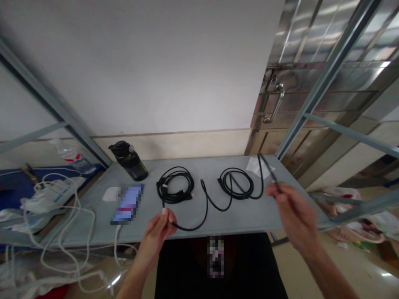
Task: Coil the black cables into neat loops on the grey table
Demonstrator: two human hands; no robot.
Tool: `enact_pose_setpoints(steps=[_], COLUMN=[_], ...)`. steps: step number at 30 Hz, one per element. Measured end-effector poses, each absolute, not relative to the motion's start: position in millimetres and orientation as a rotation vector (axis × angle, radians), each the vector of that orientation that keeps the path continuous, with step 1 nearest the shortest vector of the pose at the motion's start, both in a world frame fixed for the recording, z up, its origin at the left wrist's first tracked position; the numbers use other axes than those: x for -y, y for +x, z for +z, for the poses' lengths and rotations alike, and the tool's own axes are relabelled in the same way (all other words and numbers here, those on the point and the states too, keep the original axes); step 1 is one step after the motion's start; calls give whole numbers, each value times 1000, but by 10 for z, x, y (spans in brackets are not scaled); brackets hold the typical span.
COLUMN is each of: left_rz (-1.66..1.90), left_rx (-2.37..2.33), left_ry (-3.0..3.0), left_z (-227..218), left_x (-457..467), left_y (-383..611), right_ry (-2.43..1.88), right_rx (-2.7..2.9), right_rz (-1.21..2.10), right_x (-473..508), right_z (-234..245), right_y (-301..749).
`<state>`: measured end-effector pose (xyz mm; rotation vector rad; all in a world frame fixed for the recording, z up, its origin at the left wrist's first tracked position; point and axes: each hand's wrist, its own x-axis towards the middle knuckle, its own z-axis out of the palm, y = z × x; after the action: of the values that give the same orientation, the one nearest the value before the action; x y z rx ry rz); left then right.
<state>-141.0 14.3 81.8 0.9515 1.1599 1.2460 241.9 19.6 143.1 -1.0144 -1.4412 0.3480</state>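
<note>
black cable strung between both hands over a grey table

left hand pinches it tight by the table's front edge. right hand pinches another stretch out to the side, motion-blurred. can't tell which coil it runs into. black bottle at the back is opaque, contents hidden. plastic bottle lying to the left has a red label, unreadable. phone screen is blurred out.

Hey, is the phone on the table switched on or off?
On. The phone lies flat on the grey table and its screen glows blue and pink, though what it shows is too blurred to read.
</note>
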Motion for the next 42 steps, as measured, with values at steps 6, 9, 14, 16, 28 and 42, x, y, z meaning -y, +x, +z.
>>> enact_pose_setpoints(steps=[6, 9, 14, 16, 28, 42], left_rz=[1039, 1030, 1058, 1131, 1317, 1336], left_rx=[-1182, -1341, -1483, -1502, -1478, -1258], left_ry=[970, 993, 1050, 1075, 1001, 639], left_z=[421, 364, 356, 333, 239, 512], left_x=[-31, 57, 213, 234, 114, 76], left_y=[-1067, -1126, -1192, -1166, -1095, -953], right_ry=[-954, -910, -915, -922, -957, -780], right_rx=[2185, 2358, 2379, 2371, 2406, 2542], right_rz=[544, 458, 473, 425, 359, 294], right_x=[135, 159, 133, 103, -160, -81], right_z=[806, 588, 441, 442, 257, 254], right_y=[1285, 1100, 1099, 1135, 1246, 1037])
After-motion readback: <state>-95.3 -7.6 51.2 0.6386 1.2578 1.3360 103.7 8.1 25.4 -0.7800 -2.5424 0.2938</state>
